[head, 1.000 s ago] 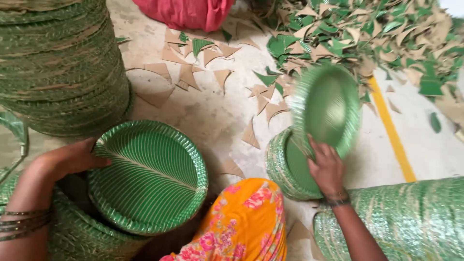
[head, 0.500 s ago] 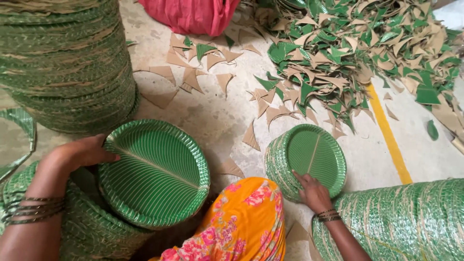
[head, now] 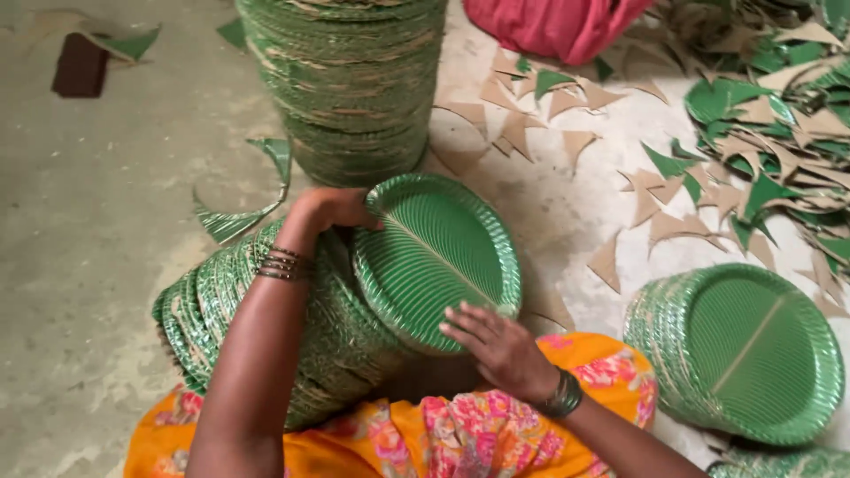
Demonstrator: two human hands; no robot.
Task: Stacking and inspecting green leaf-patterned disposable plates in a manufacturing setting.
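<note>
Cardboard offcuts [head: 611, 261], red cloth [head: 553, 26]

- Floor [head: 97, 292], bare grey concrete, carrying everything.
- Tall stack of green plates [head: 350, 84] standing at the top.
- Low stack of plates [head: 739, 354] sitting at right.
- Brown and green trimmings [head: 753, 168] lying scattered at upper right.
- Dark brick [head: 80, 64] lying top left.
</note>
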